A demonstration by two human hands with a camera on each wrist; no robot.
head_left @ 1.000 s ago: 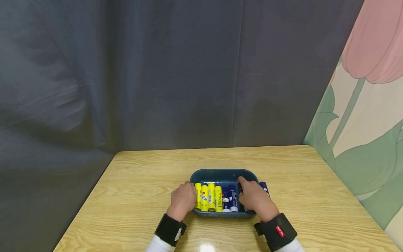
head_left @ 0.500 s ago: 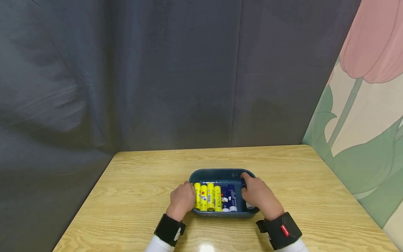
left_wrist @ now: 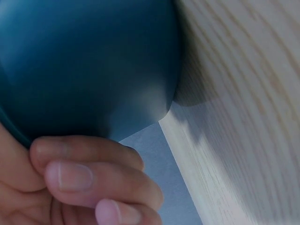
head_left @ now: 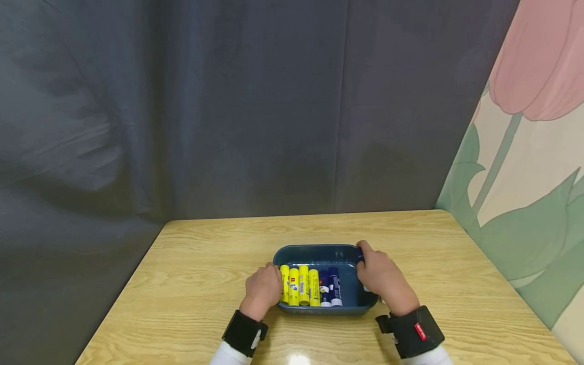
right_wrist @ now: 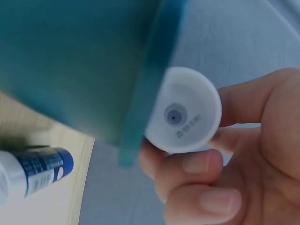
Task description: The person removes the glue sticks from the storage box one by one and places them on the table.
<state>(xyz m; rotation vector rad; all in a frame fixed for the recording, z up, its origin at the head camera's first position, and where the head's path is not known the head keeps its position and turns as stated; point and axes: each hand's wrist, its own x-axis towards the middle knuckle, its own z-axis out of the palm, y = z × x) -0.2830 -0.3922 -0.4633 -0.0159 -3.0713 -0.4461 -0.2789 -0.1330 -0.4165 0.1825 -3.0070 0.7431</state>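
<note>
A dark teal tray (head_left: 352, 289) stands on the table. At its left end my left hand (head_left: 263, 288) grips the rim, with curled fingers (left_wrist: 93, 180) against the wall in the left wrist view. Inside lie several yellow glue sticks (head_left: 303, 286) in a row, then two blue glue sticks (head_left: 335, 288). My right hand (head_left: 385, 276) holds another blue glue stick at the right rim; its white base (right_wrist: 190, 112) faces the camera in the right wrist view. In the head view the hand covers most of that stick.
Outside the tray's right end, a blue-and-white glue stick (right_wrist: 44, 169) lies on the wooden table (head_left: 219, 253); the right hand mostly hides it from the head view. A dark curtain (head_left: 255, 111) hangs behind, and a flower-patterned wall covering (head_left: 524, 172) is at right.
My right hand has lifted a blue glue stick from beside the others and carried it right to the tray's rim. The left hand keeps its grip on the tray.
</note>
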